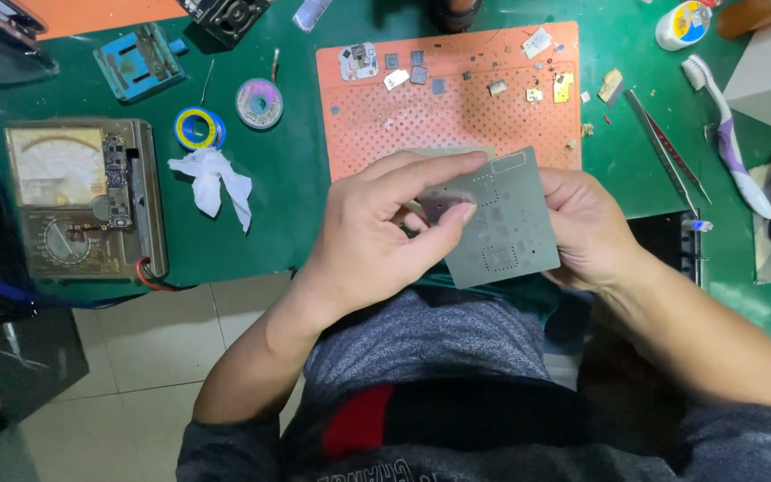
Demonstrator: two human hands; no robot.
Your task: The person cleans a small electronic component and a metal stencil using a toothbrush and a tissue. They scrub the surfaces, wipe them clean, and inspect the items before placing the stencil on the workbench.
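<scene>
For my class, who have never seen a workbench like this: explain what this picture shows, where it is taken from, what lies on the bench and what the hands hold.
There is one picture, taken by a camera on the person's head, looking down at their own two bare hands above a green bench mat. The left hand and right hand together hold a thin grey metal sheet pierced with small grids of holes; the left fingers pinch it from the top and front. Behind lies an orange perforated mat carrying tiny electronic parts. To the left sit a needle-dial meter, a crumpled white tissue and two small spools. To the right lie tweezers and a toothbrush.
</scene>
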